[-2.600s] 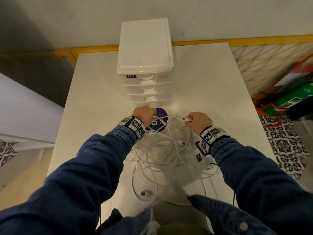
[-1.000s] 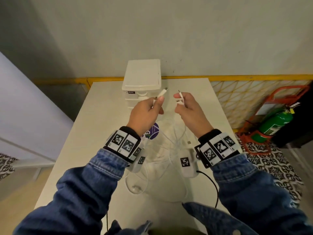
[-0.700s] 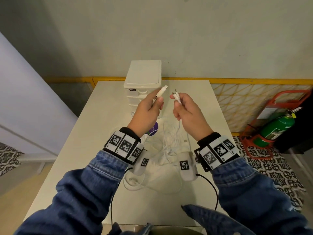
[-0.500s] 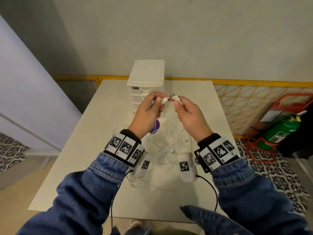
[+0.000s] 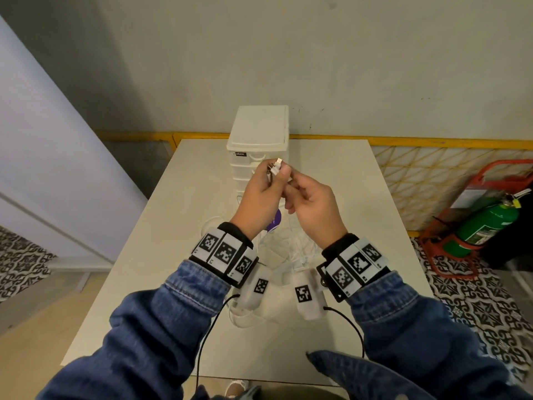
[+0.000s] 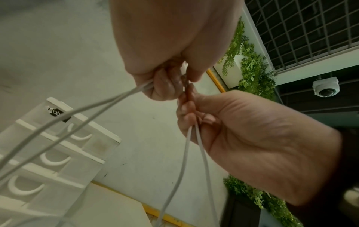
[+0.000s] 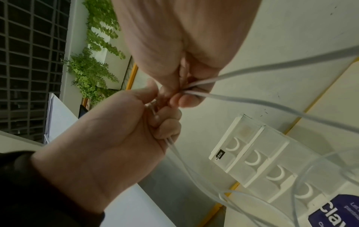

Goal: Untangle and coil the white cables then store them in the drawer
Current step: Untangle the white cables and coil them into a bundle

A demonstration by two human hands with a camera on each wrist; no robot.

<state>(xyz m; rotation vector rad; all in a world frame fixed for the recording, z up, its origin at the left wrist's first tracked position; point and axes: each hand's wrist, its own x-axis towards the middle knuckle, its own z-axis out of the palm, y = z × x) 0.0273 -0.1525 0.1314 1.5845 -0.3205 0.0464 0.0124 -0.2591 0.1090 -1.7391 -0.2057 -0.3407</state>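
Observation:
Both hands are raised above the table, close together in front of the white drawer unit (image 5: 259,134). My left hand (image 5: 278,176) pinches the white cable ends, and their connectors (image 5: 277,164) stick up above its thumb. My right hand (image 5: 291,189) touches it and grips the cables just below. In the left wrist view two white cables (image 6: 77,116) run from my left hand (image 6: 167,87) down to the left, and two more hang from my right hand (image 6: 194,121). The remaining white cable lies tangled on the table (image 5: 288,249), partly hidden by my wrists.
The drawer unit (image 7: 262,153) has several shut drawers with crescent handles. A purple round label (image 5: 275,222) lies at its foot. The white table (image 5: 331,174) stands against a wall with a yellow rail. A green fire extinguisher (image 5: 484,226) stands on the floor at right.
Both hands rose from the cable pile on the table, each with a cable end. They then came together, and the connectors now sit together in the left hand's pinch.

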